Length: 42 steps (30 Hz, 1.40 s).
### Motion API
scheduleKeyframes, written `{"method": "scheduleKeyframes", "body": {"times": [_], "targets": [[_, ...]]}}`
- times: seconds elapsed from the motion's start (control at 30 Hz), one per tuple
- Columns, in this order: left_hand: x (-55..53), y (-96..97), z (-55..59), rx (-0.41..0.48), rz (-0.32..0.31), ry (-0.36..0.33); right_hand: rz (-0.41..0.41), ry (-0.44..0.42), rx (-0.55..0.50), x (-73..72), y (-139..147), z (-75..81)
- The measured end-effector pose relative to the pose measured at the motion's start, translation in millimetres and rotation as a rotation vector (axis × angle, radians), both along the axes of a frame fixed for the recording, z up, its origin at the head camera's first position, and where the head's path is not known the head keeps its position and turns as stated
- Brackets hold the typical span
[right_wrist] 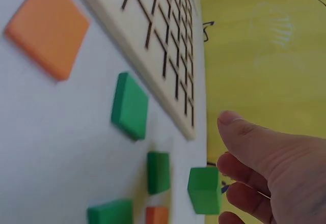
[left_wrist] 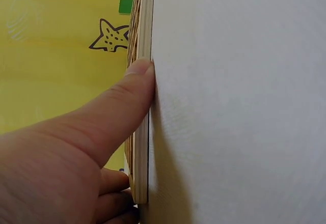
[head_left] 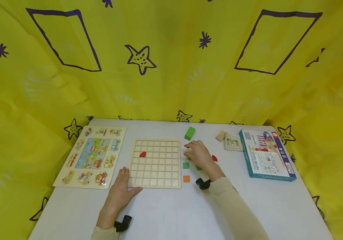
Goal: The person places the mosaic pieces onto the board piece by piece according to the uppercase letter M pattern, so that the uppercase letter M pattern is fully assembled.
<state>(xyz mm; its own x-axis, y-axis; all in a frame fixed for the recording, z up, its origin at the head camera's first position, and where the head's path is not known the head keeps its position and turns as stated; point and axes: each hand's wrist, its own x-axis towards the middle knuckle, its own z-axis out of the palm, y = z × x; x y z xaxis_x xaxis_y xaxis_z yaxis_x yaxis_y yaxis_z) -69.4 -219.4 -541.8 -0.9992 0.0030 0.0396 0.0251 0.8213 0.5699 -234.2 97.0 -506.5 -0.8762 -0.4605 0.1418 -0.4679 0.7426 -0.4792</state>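
Note:
A wooden grid board (head_left: 155,165) lies flat on the table, with one red quarter-round piece (head_left: 143,154) in a cell at its upper left. My left hand (head_left: 120,190) rests at the board's lower left corner, thumb along the front edge and fingers along the left side. In the left wrist view the thumb (left_wrist: 119,99) touches the board's edge (left_wrist: 144,30). Just right of the board, my right hand (head_left: 200,155) hovers with loosely bent fingers and nothing between them. Below it lie a green square tile (head_left: 185,165) and an orange square tile (head_left: 186,179).
A picture puzzle board (head_left: 90,156) lies at the left. Behind the right hand stands a green block (head_left: 189,133). Further right are a red piece (head_left: 214,158), a wooden block (head_left: 220,135), a pattern card (head_left: 233,142) and a box (head_left: 267,155). A yellow curtain (head_left: 171,90) surrounds the table.

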Motion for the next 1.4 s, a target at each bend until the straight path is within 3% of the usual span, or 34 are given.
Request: {"method": "scheduleKeyframes", "body": {"times": [0.2,0.6,0.87,1.2,1.4], "targets": [[0.1,-0.9,-1.0,-0.003,0.004,0.003,0.004,0.024,0.004,2.5,13.8,-8.3],[1.3,0.5,0.6,-0.001,0.003,-0.011,-0.006,-0.017,0.048,5.5,24.2,-24.3],[0.7,-0.6,-1.3,-0.011,0.002,0.007,-0.006,-0.016,0.075,4.9,25.3,-26.3],[-1.4,-3.0,-3.4,-0.006,-0.003,-0.022,-0.004,0.006,0.108,3.8,23.7,-25.9],[0.8,-1.7,-2.0,0.005,-0.002,0.014,-0.019,0.005,0.11,3.5,22.6,-26.3]]}}
